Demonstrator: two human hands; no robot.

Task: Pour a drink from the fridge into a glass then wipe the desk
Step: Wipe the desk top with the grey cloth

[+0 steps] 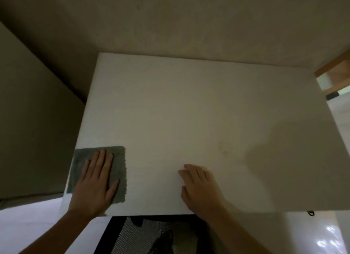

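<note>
Head view: wiping step. Left hand [94,180] lies flat and open on the grey cloth [98,174] at the bench [189,106] corner; right hand [200,189] rests open, empty. Next, probably sweep toward the faint stain [222,147].

Both my hands flat on the white desk, cloth under the left.

My left hand [96,180] presses palm-down on a grey cloth [117,159] at the near left corner of the desk [189,106]. My right hand [200,187] rests flat on the bare top near the front edge, fingers spread. A faint yellowish stain [222,148] lies just beyond it.
</note>
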